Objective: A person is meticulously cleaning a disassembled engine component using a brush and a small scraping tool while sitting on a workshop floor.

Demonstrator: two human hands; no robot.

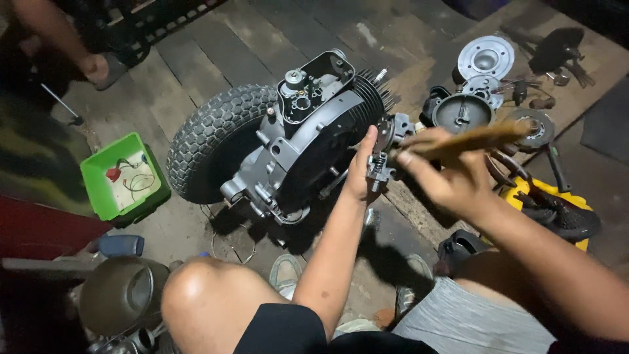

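While the fingers (369,145) of the left hand (360,172) lie flat and close together against the rim of the dark engine block (308,141), beside a small grey metal part (383,154) they may be steadying, the right hand (452,180) has its fingers wrapped round a blurred wooden handle (475,139) held just right of that part. Outward from there, the engine block stands on the plank floor (216,46) with its knobby tyre (213,141) to the left, round metal covers (485,58) lie beyond, and a green box (124,177) sits well apart.
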